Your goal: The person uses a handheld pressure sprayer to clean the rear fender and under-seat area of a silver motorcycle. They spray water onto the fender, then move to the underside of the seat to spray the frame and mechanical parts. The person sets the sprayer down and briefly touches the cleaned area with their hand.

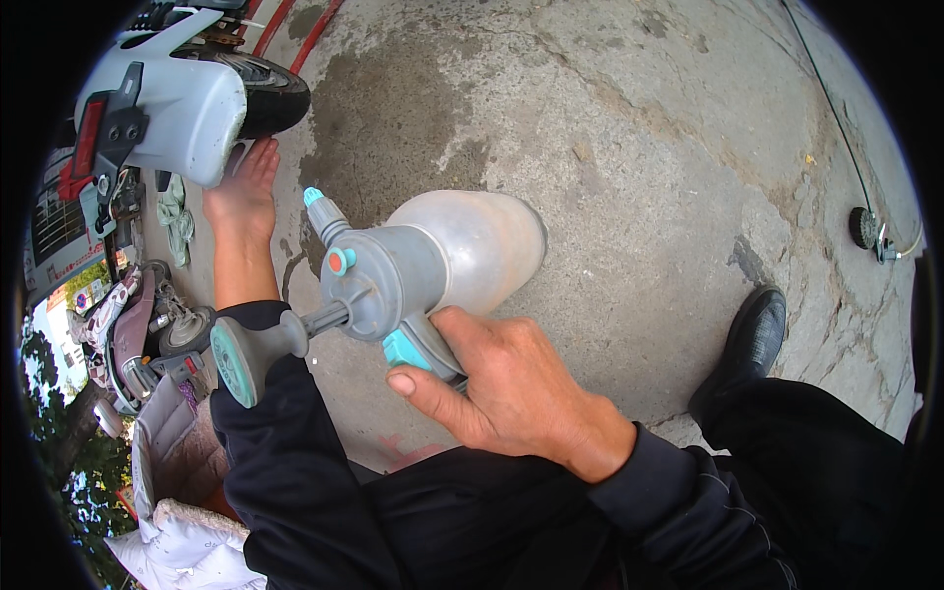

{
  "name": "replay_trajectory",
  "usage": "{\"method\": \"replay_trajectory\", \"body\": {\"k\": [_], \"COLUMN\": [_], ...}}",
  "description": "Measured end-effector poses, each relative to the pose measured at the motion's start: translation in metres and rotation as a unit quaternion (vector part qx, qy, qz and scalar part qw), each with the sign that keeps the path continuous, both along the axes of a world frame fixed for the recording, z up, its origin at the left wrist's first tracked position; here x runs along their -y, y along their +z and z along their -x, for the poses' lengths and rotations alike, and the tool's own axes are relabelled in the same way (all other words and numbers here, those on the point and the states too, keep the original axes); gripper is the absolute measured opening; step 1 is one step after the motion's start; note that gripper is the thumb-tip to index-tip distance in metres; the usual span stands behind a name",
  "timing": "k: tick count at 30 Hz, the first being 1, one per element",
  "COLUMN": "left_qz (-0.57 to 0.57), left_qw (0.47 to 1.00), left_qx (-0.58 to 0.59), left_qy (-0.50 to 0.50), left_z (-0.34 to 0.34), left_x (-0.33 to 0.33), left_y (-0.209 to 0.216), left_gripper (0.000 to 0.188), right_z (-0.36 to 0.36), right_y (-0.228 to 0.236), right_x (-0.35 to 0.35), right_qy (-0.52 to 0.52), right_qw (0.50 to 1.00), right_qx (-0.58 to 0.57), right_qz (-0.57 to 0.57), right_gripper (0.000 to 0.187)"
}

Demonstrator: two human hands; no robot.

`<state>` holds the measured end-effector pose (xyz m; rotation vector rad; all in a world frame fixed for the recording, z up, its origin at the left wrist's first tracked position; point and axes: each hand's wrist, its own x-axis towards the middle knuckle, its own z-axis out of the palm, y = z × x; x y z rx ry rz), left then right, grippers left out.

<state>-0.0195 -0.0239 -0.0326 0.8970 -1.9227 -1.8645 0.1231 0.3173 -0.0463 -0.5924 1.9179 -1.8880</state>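
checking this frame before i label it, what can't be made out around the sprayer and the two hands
Head view only:
- Right hand covers the grip of the pump sprayer, so whether the teal trigger is pressed cannot be told.
- Left hand: palm faces away; contact with the scooter's grey rear fender is unclear.
- The translucent tank's fill level is unreadable.
- The scooter is cut off by the picture's rim.

Right hand (511,388) covers the sprayer (433,265) handle — fingers tucked beneath, unseen. Scooter (177,93) cut off at picture edge — only its rear shows.
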Motion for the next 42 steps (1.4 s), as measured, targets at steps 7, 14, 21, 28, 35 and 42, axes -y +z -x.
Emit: {"method": "replay_trajectory", "body": {"k": [7,14,21,28,35,42], "left_qz": [0.007,-0.009,0.001,-0.001,-0.032,-0.013], "left_qw": [1.0,1.0,1.0,1.0,0.999,0.998], "left_qx": [-0.001,-0.004,-0.007,-0.004,-0.001,-0.005], "left_qy": [-0.01,0.021,0.025,0.003,0.018,0.055], "left_z": [-0.001,0.002,0.002,0.002,0.003,0.001], "left_x": [0.004,0.011,0.009,0.009,-0.002,-0.015], "left_y": [-0.001,-0.004,-0.004,0.001,0.01,0.027], "left_gripper": [0.071,0.071,0.072,0.074,0.076,0.066], "right_z": [0.001,0.002,0.002,0.002,0.001,0.001], "right_y": [0.001,0.001,0.002,0.003,0.001,0.0], "right_x": [-0.001,-0.002,-0.003,-0.003,-0.003,-0.003], "right_qy": [0.012,0.014,0.007,-0.008,-0.01,-0.001], "right_qw": [1.0,1.0,1.0,1.0,1.0,1.0], "right_qx": [0.011,0.015,0.016,0.01,0.015,0.021], "right_qz": [-0.006,-0.018,-0.022,-0.012,-0.007,-0.016], "right_gripper": [0.053,0.052,0.052,0.052,0.052,0.052]}}
